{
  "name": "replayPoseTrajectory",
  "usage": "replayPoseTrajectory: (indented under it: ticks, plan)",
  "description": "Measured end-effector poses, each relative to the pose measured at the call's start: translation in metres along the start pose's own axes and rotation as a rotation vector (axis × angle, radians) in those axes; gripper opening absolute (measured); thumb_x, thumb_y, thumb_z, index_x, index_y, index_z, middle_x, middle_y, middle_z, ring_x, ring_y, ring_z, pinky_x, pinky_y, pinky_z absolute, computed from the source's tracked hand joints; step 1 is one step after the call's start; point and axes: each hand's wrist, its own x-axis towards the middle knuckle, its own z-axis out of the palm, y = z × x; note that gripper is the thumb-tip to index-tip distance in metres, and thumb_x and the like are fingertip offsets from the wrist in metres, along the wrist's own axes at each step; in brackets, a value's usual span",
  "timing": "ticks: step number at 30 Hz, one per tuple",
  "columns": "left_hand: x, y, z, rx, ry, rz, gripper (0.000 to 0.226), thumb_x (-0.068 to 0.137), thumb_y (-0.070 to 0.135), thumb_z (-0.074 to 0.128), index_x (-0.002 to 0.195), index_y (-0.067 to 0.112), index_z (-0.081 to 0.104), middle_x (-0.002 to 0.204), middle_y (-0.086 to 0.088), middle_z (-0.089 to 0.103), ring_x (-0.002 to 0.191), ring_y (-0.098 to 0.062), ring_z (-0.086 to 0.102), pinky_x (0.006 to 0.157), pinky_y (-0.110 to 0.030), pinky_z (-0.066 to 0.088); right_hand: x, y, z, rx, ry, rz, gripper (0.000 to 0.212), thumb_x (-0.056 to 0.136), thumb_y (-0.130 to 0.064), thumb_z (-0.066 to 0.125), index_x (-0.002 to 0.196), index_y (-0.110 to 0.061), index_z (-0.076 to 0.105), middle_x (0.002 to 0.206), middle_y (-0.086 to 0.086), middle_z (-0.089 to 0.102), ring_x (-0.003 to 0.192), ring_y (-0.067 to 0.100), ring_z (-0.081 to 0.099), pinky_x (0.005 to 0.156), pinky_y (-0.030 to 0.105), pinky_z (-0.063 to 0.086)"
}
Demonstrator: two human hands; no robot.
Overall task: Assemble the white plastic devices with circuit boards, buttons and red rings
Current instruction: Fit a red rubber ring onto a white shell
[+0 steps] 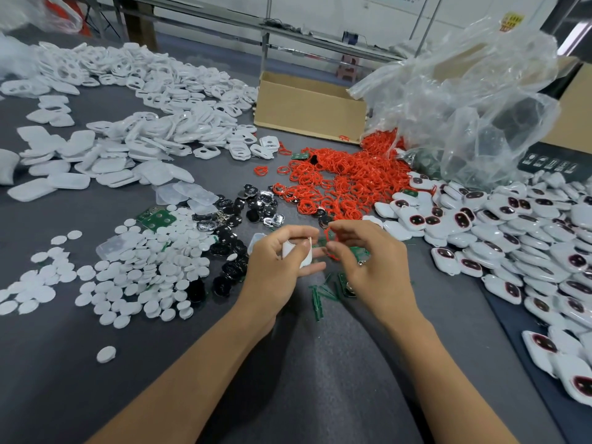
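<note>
A single wide-angle camera worn on the person's head looks forward and steeply down over the grey table toward the cardboard box, which sits at the table's far side, above the frame's centre. It is close in: the left hand and right hand lie well nearer than the box, with both forearms entering from the bottom edge.

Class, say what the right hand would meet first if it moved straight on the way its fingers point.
Probably the white shell in the left hand: the right hand, pinching a red ring, points leftward at it.
</note>
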Motion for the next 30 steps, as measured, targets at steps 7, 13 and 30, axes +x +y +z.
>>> replayPoseTrajectory:
  ticks: [7,13,30]
  plan:
    - [-0.002,0.000,0.006,-0.052,-0.027,-0.099,0.038,0.096,-0.006,0.049,0.128,0.012,0.041,0.120,-0.024,0.060,0.100,-0.023,0.065,0.079,-0.034,0.060,-0.002,-0.005,0.006,0.005,-0.020,-0.056,0.020,0.082,0.000,0.068,0.099,-0.010,0.068,0.091,-0.002,0.065,0.081,0.007,0.060,0.078,0.013,0.047]
    - [0.002,0.002,0.009,-0.186,-0.109,-0.228,0.042,0.092,-0.017,0.038,0.131,-0.003,0.045,0.120,-0.024,0.061,0.107,-0.028,0.060,0.093,-0.041,0.053,-0.003,-0.003,0.011,-0.059,-0.047,-0.091,0.023,0.080,0.002,0.066,0.099,-0.012,0.069,0.093,-0.001,0.065,0.082,0.016,0.060,0.077,0.023,0.048]
    - [-0.003,0.001,0.000,-0.406,-0.160,-0.268,0.027,0.101,0.012,0.041,0.111,0.003,0.065,0.101,-0.010,0.073,0.091,-0.016,0.071,0.086,-0.032,0.058,-0.001,-0.011,0.018,0.215,0.003,0.181,0.029,0.070,0.012,0.072,0.089,-0.010,0.075,0.089,-0.007,0.067,0.083,0.002,0.064,0.079,0.020,0.052]
